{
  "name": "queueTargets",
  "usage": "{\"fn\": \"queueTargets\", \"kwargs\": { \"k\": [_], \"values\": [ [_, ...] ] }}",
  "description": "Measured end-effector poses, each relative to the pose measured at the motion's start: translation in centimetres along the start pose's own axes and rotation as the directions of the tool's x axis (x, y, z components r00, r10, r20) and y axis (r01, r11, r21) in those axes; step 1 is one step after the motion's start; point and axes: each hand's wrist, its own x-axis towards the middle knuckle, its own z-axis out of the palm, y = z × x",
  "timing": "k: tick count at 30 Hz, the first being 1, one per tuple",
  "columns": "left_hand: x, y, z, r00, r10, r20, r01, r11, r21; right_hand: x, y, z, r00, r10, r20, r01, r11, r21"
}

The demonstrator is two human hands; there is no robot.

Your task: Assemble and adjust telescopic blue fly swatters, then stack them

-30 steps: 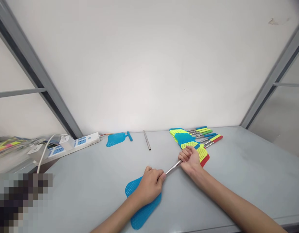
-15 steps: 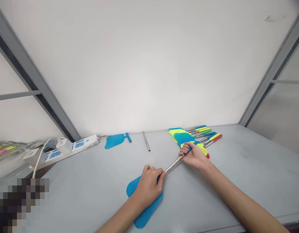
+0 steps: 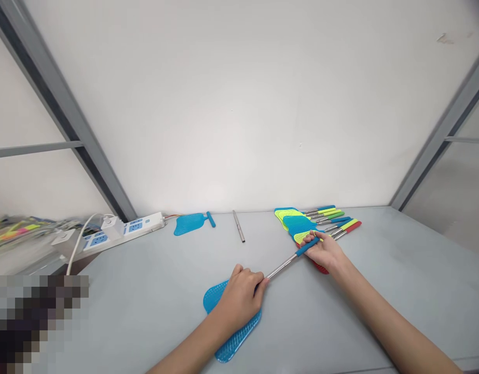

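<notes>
A blue fly swatter (image 3: 239, 340) with a telescopic metal shaft lies diagonally in front of me. My left hand (image 3: 242, 296) is closed round its neck, covering the middle of the mesh head and the join with the shaft. At the other end is a blue handle (image 3: 307, 248), and the curled fingers of my right hand (image 3: 325, 253), palm up, hold its end. Just beyond that hand a pile of fly swatters (image 3: 297, 224) in blue, yellow-green, green and red lies fanned out, partly hidden by the hand.
Near the wall lie a loose metal rod (image 3: 239, 227), a blue swatter head (image 3: 189, 224) and a separate blue handle (image 3: 211, 219). On the left, a white power strip (image 3: 146, 223) with plugs and a cable (image 3: 76, 246) runs along the grey table's (image 3: 146, 301) edge.
My right hand has slid outward along the handle to its end, uncovering more blue grip. My left hand keeps its hold on the neck. The view has shifted slightly.
</notes>
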Motion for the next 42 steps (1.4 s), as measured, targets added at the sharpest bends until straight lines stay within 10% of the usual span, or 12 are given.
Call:
{"fn": "queueTargets", "kwargs": {
  "k": [27, 42],
  "values": [
    [-0.9, 0.1, 0.2, 0.996, 0.005, 0.084, -0.002, 0.999, -0.036, -0.5, 1.4, -0.8, 0.970, -0.182, 0.160, 0.168, 0.981, 0.096],
    [-0.8, -0.1, -0.5, 0.986, -0.034, 0.163, 0.054, 0.991, -0.121, -1.0, 2.2, -1.0, 0.936, -0.133, 0.327, 0.061, 0.973, 0.222]
  ]
}}
